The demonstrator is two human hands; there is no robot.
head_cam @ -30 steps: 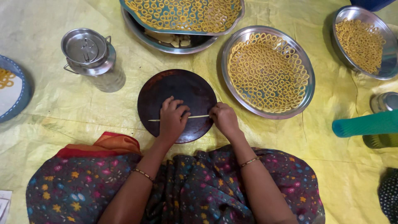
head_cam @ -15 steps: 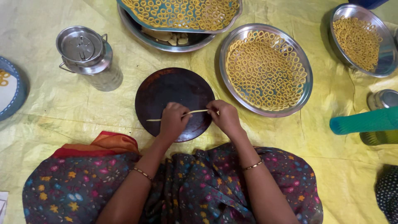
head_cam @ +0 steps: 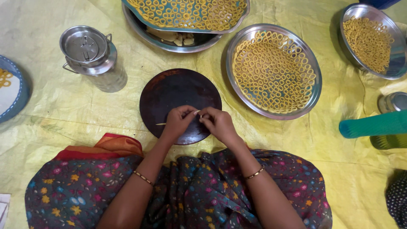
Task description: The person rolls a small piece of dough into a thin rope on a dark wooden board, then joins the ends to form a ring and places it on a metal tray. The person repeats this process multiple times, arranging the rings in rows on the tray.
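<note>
1. Head view: both my hands are over the near half of the round dark wooden board, fingertips meeting.
2. My left hand is pinched shut on a thin dough strand; the strand's free end sticks out to the left, lying on the board.
3. My right hand is closed too, thumb and fingers pinching the other end of the same strand, touching the left fingertips.
4. Just right of the board: steel plate filled with small yellow dough rings in a single layer.
5. Beyond the board: a tray of rings resting across a steel bowl.
6. Far right: another steel plate of rings.
7. Left of the board: lidded steel can, apart from it.
8. Everything sits on a yellow sheet.
</note>
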